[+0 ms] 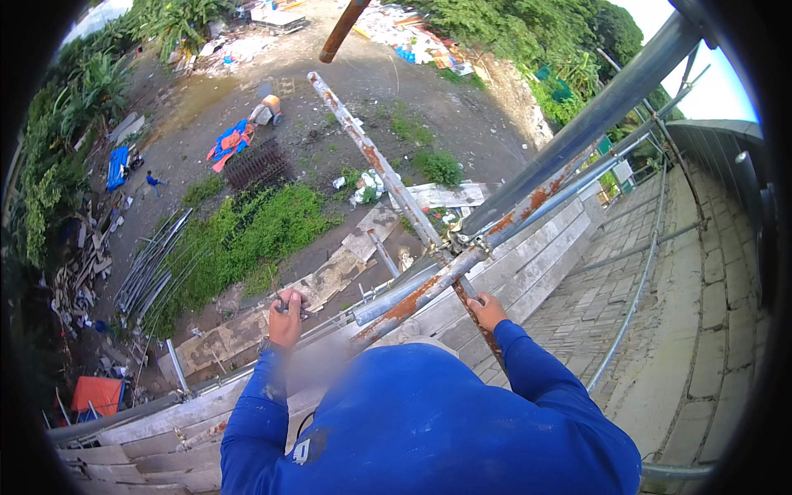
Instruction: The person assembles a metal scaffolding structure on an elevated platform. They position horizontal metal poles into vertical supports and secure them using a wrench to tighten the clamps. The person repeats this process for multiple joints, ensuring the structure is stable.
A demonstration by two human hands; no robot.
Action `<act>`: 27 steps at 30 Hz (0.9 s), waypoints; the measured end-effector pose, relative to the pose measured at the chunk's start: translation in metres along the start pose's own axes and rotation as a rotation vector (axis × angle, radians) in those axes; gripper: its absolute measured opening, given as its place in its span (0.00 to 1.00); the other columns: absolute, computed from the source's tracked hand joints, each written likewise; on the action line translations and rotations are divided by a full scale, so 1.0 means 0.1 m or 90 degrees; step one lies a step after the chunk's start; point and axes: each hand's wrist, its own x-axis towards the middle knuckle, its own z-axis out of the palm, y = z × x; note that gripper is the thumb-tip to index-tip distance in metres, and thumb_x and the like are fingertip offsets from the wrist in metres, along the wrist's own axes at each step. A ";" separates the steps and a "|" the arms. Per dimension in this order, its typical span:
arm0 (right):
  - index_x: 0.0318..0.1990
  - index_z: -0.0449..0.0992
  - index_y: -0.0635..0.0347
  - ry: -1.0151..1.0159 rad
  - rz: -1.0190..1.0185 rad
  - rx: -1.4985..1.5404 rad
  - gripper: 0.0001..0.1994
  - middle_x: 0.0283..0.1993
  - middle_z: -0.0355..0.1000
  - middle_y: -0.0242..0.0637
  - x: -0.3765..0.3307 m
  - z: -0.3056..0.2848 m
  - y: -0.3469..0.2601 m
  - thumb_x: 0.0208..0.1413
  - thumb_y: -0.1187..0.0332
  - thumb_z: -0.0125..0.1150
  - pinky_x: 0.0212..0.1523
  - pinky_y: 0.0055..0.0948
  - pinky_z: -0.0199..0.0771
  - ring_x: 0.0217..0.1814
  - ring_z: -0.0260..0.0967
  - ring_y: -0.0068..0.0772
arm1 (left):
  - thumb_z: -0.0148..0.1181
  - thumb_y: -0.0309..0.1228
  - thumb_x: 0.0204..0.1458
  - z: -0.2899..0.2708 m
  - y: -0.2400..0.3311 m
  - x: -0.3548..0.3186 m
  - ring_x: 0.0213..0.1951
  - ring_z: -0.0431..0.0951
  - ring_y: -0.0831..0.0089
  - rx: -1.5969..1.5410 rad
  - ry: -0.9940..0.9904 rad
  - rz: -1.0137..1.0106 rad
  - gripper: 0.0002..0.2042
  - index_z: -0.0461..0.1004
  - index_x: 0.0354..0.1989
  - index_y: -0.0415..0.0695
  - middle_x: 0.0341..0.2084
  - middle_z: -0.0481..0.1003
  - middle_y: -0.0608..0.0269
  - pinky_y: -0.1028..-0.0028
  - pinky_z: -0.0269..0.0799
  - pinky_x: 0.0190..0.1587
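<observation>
My left hand [285,323] is closed, held out over the scaffold's left side. A small dark metal piece shows at its fingers; its kind is too small to tell. My right hand [487,312] wraps round a rusty flat-looking upright bar [464,290] just below the scaffold joint. At that joint, a metal clamp [459,240] sits where several tubes meet. One is a rust-patched white tube [375,157] reaching outward; another is a thick grey tube [577,124] rising to the upper right. Two short tube ends [417,290] lie between my hands, close to my chest.
Grey planks [536,252] run along the scaffold beside a block wall [701,330] on the right. A rusty tube end [342,33] hangs in at the top. Far below lie a pile of metal pipes [153,260], a concrete mixer [266,110] and a person in blue [153,181].
</observation>
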 end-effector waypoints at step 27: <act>0.63 0.68 0.67 -0.709 -0.078 0.316 0.31 0.52 0.76 0.44 0.97 -0.10 0.26 0.53 0.62 0.70 0.59 0.38 0.74 0.51 0.77 0.37 | 0.44 0.42 0.71 1.02 0.69 -2.00 0.32 0.74 0.74 0.076 0.198 -0.210 0.19 0.75 0.36 0.41 0.28 0.76 0.63 0.70 0.72 0.38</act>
